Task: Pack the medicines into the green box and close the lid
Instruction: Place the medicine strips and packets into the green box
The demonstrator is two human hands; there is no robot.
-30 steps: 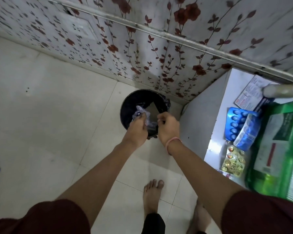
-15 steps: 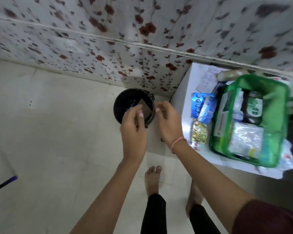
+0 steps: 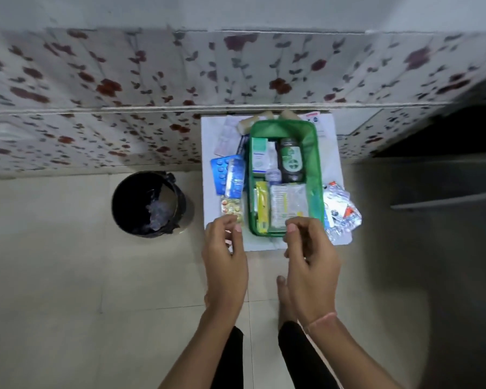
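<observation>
The green box (image 3: 311,141) stands open on a small white table (image 3: 208,136), holding a dark bottle (image 3: 291,161), a white-green carton (image 3: 259,157), a yellow packet (image 3: 262,209) and a clear sachet (image 3: 288,204). Blue blister strips (image 3: 227,175) and a yellow-pill strip (image 3: 231,207) lie left of the box. A pile of foil strips (image 3: 340,211) lies to its right. My left hand (image 3: 225,259) hovers at the table's front left corner, fingers loosely curled, holding nothing. My right hand (image 3: 312,262) hovers at the box's near edge, also empty.
A black bin (image 3: 129,203) with crumpled clear plastic inside stands on the tiled floor left of the table. A flowered wall runs behind. More packets (image 3: 230,136) lie at the table's back. My bare feet are below the hands.
The view has swung right from the bin to the table. Both hands have come away from the bin, leaving the plastic in it, and now hover at the table's front edge.
</observation>
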